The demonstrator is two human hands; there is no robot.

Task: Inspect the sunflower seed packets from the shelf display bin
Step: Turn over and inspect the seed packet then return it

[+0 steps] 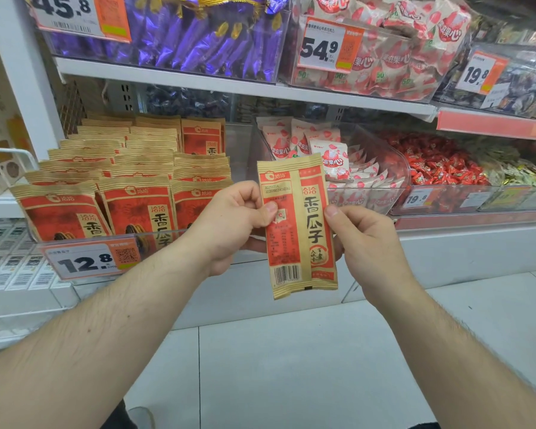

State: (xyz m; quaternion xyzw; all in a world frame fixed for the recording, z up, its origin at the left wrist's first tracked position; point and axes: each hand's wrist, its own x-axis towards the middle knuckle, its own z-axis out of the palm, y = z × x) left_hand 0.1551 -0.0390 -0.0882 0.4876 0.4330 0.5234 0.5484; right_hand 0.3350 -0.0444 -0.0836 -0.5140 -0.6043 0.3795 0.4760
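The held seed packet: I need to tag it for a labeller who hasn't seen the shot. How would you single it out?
Start at the clear display bin on the lower shelf, with the 12.8 price tag on its front. Just right of it, the left hand and right hand pinch one sunflower seed packet upright by its edges. Unlike the stacked packets, it's out of the bin, showing its barcode.

1 packet (297, 224) held; 2 hands (229, 224); 5 price tags (89, 261).
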